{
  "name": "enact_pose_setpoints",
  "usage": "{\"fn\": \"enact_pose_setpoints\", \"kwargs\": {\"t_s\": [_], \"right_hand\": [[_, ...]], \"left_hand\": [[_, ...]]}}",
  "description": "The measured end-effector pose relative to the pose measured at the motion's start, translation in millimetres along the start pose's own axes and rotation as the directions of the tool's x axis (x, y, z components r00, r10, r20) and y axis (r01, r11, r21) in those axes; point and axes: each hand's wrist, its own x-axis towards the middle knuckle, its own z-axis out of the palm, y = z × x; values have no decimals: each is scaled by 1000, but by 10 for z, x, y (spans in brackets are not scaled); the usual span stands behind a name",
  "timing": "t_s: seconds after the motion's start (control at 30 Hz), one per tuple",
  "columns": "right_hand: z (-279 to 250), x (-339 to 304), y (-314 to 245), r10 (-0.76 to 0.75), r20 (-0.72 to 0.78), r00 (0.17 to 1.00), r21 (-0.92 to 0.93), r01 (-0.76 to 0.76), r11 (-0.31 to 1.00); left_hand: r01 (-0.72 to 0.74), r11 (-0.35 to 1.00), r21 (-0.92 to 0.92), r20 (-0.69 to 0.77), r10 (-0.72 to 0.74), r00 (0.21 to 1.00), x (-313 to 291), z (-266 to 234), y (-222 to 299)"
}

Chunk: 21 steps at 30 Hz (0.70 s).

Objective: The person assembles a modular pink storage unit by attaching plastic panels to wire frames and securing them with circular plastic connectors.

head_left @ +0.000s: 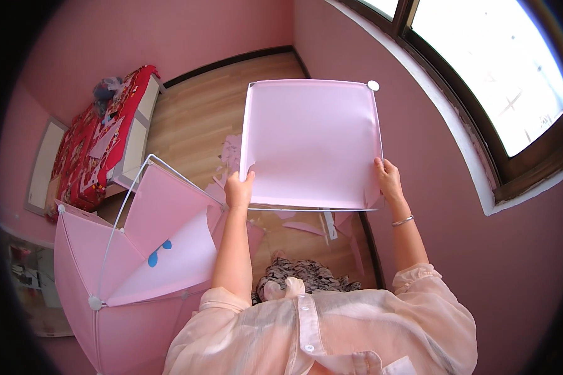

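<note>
The fingers of the left hand (239, 189) are closed on the left edge of a pink square panel (313, 144), near its lower corner, the thumb lying on the face. The fingers of the right hand (390, 181) are clamped on the opposite edge, a little above the lower right corner. The panel is held up at the upper centre of the frame, framed by thin rods, with a white round connector (373, 85) at its upper right corner. A silver bracelet (403, 220) circles the right wrist. At the lower left stands a pink panel unit (75, 256) with white joints, one of its panels bearing a blue leaf motif (159, 253). Pink scraps (231, 150) lie on the wooden floor (194, 119) at the centre. A bed with a red cover (84, 153) occupies the upper left; a window (488, 69) fills the upper right.
</note>
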Motion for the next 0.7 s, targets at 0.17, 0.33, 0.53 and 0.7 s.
{"fn": "enact_pose_setpoints", "kwargs": {"t_s": [0.17, 0.33, 0.53, 0.7], "right_hand": [[12, 239, 64, -95, -107, 990, -74, 88, 993], [328, 448, -152, -235, -123, 964, 21, 239, 971], [1078, 465, -494, -342, 120, 932, -33, 348, 937], [1483, 596, -650, -355, 244, 903, 10, 364, 932]], "left_hand": [[26, 999, 42, 69, -29, 997, 182, 391, 53], [94, 987, 131, 237, -124, 964, 470, 884, -229], [-239, 925, -297, 396, 346, 850, 633, 1141, 421], [191, 731, -655, 571, 314, 758, 852, 972, 954]]}}
